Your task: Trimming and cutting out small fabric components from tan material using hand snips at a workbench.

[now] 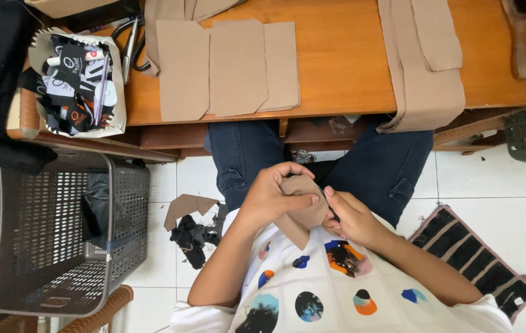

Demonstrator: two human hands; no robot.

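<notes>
Head view: both hands (275, 194) (349, 216) pinch tan fabric piece (303, 213) over lap.

Small tan fabric piece (303, 206), folded and creased, held upright over lap, pinched from both sides.

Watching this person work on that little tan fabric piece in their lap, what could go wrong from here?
The small tan fabric piece is pinched between the left hand and right hand, with something thin and dark at the fingertips; if that is a blade or needle, a slip might nick a finger. The cut tan panels overhang the wooden table edge and might slide off. Fabric scraps on the tiled floor could be slipped on.
</notes>
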